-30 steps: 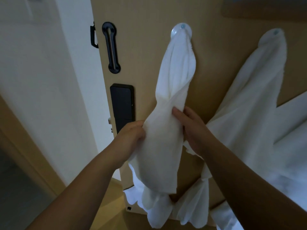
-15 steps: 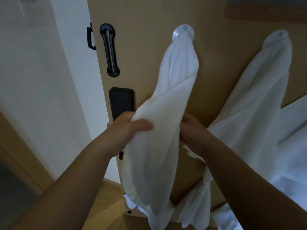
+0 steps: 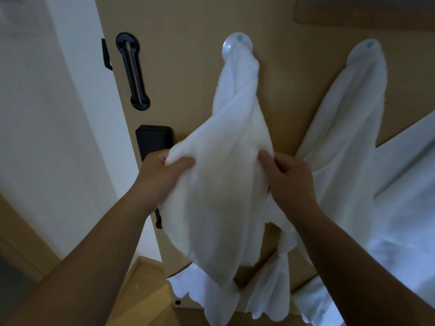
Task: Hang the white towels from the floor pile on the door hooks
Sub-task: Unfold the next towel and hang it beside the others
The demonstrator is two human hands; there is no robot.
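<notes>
white towel (image 3: 219,184) now wider on its hook (image 3: 237,44), left hand (image 3: 162,175) and right hand (image 3: 290,177) each clenched on an edge

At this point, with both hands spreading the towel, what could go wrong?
1. The towel hangs by a small bunch on the round hook; the left hand and right hand tugging it may slip it off.
2. Pulling could loosen the hook from the door.

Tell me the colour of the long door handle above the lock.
Black: the long door handle is black against the tan door, clear in the head view.
</notes>
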